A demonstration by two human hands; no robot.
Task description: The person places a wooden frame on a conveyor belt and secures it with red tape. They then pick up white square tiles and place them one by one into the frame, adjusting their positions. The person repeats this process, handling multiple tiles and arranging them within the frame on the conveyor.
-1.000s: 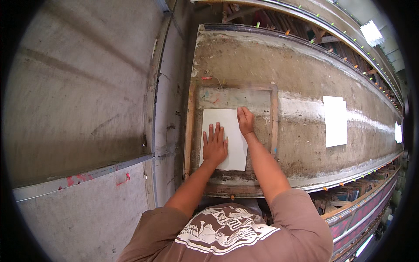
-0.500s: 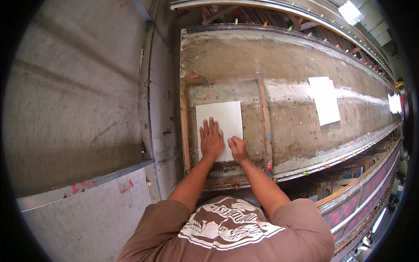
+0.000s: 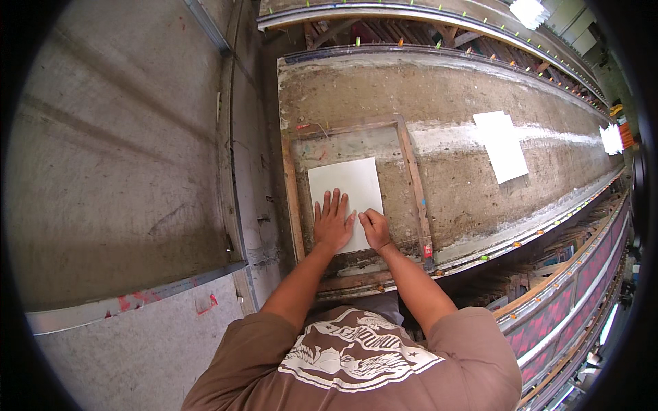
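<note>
A white sheet of paper lies inside a wooden frame on a long, stained table. The frame looks like a screen-printing frame, though whether mesh spans it under the sheet is hard to see. Flat on the left part of the sheet rests my left hand, fingers stretched out and thumb toward the right. My right hand is closed at the sheet's right side, its fingers curled in. Anything inside that grip is hidden.
More white sheets lie farther right on the table. Small orange and green clips line the table's rails. A grey wall or panel stands at the left. Another long table runs behind, and a rack stands at the lower right.
The view has shifted slightly, so the table and far sheets appear moved a little. My left hand stays flat on the paper, and my right hand stays closed beside it, slightly nearer the left thumb.
</note>
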